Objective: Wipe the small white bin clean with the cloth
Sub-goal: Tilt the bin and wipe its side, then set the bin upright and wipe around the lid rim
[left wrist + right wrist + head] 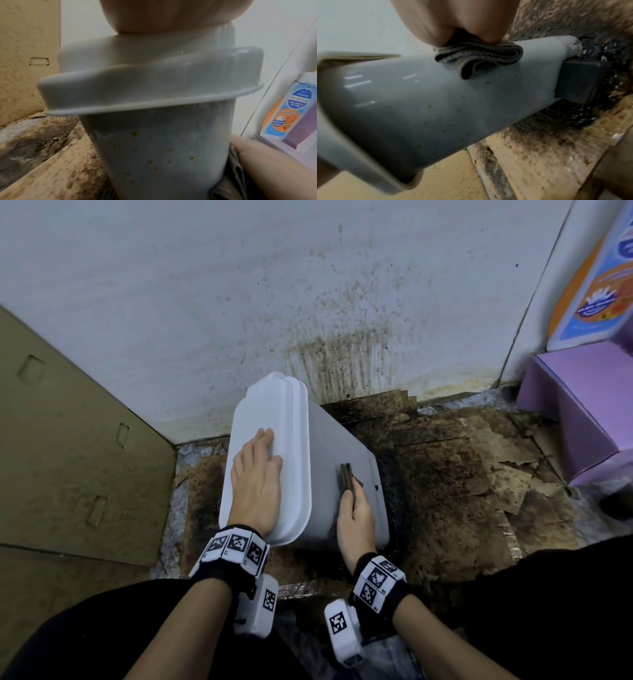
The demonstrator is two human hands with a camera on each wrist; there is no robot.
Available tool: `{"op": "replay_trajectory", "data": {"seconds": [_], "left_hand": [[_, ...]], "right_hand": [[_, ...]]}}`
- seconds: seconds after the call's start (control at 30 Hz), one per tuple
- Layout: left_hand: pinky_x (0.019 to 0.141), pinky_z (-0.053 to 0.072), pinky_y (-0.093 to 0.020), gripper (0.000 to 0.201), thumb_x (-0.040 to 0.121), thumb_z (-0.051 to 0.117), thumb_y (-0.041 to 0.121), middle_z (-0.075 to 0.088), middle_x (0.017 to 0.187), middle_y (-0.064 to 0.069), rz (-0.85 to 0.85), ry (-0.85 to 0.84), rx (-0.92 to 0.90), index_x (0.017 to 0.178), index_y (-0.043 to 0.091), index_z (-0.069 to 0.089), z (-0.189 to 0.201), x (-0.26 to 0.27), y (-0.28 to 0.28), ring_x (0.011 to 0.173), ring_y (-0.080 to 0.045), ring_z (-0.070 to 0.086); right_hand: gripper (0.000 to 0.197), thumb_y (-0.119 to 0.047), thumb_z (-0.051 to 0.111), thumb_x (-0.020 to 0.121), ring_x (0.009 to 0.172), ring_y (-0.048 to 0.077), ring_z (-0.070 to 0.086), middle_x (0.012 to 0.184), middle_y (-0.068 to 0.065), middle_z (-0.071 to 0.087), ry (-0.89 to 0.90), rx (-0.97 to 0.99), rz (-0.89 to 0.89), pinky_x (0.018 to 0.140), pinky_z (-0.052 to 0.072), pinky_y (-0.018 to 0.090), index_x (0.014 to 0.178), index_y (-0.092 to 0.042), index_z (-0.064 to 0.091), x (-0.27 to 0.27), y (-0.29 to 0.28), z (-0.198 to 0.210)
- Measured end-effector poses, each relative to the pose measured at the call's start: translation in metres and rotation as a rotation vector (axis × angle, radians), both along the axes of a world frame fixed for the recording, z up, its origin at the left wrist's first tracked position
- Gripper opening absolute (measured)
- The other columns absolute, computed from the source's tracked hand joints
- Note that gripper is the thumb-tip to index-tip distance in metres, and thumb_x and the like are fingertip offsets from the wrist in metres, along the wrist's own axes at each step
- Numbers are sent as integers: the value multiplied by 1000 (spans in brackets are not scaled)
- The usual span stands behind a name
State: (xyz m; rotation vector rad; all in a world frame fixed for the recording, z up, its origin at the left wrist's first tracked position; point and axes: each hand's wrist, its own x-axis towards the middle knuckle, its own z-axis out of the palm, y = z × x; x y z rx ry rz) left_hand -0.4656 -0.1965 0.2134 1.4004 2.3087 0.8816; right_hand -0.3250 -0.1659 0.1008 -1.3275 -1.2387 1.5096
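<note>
The small white bin (339, 446) is tipped over, its lid (274, 402) toward the left and its base down on the dirty floor. My left hand (255, 474) lies flat on the lid with straight fingers. My right hand (356, 515) pinches a folded dark grey cloth (346, 477) and presses it against the bin's upper side wall. In the right wrist view the cloth (477, 56) sits bunched under my fingers (447, 20) on the bin (436, 101), whose wall carries small brown specks. The left wrist view shows the same specks on the bin (159, 148) below the lid (137, 83).
A cardboard panel (68, 440) stands at the left. The white wall (308, 285) behind is splattered brown. Stained cardboard (445, 474) covers the floor, with a black wet patch (397, 494) at the bin's base. A purple box (575, 405) and a labelled bottle (603, 285) stand right.
</note>
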Motion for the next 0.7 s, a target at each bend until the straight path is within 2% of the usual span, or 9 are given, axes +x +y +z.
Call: {"op": "replay_trajectory", "data": {"seconds": [0.03, 0.07, 0.1, 0.17, 0.2, 0.33, 0.47, 0.6, 0.7], "left_hand": [[121, 17, -38, 60, 94, 21, 36, 27, 157, 7, 0, 0, 3, 152, 26, 28, -1, 0, 1, 140, -13, 21], [121, 17, -39, 60, 94, 21, 36, 27, 157, 7, -3, 4, 5, 152, 26, 29, -1, 1, 1, 140, -13, 21], [120, 18, -39, 60, 93, 20, 37, 27, 157, 8, -6, 8, 6, 152, 26, 29, -1, 1, 2, 140, -13, 22], [120, 18, -39, 59, 94, 21, 36, 27, 157, 8, -13, 10, 3, 151, 26, 29, 0, 4, 3, 139, -13, 22], [120, 17, -38, 59, 94, 21, 36, 27, 157, 8, -16, 11, 2, 151, 26, 29, 1, 6, 3, 139, -12, 21], [120, 16, -37, 61, 94, 18, 37, 27, 158, 3, -36, 64, 1, 153, 22, 29, 4, 14, 6, 142, -14, 21], [122, 13, -37, 74, 90, 2, 42, 22, 162, -5, -101, 213, -36, 156, 14, 23, 3, 24, 11, 149, -18, 17], [122, 16, -42, 76, 91, -2, 38, 24, 163, -11, -141, 303, -61, 156, 6, 23, 7, 40, 16, 150, -25, 19], [121, 17, -46, 76, 92, -5, 38, 19, 164, -13, -187, 379, -141, 156, 5, 20, 5, 53, 23, 151, -30, 17]], "right_hand": [[43, -22, 36, 107, 115, -13, 53, 134, -10, 57, 23, 1, -5, 98, 36, 4, 149, -23, 43, -2, 0, 8], [42, -22, 36, 108, 110, -19, 52, 131, -12, 58, 58, 2, -10, 94, 36, 0, 148, -25, 45, -4, 0, 18], [41, -23, 36, 108, 110, -20, 52, 132, -14, 59, 98, 4, -14, 98, 38, 4, 147, -26, 46, -6, 0, 26], [40, -26, 36, 107, 120, -8, 54, 134, -14, 61, 173, 10, -8, 111, 41, 25, 146, -27, 48, -11, -1, 46], [39, -27, 37, 107, 123, -2, 55, 134, -13, 62, 209, 13, -5, 112, 42, 32, 145, -27, 49, -13, 0, 55], [41, -29, 36, 107, 130, 4, 52, 141, -14, 57, 290, 73, 63, 114, 40, 38, 147, -29, 45, -15, 6, 82], [47, -34, 37, 105, 141, 2, 38, 152, -15, 44, 148, 228, 172, 120, 32, 41, 152, -31, 36, -9, 9, 83], [56, -45, 37, 102, 146, 1, 28, 158, -17, 33, 25, 277, 199, 122, 26, 43, 156, -36, 26, 1, 13, 80], [55, -40, 41, 104, 145, -1, 28, 156, -22, 30, -17, 297, 188, 123, 26, 41, 156, -36, 24, 17, 18, 85]]}}
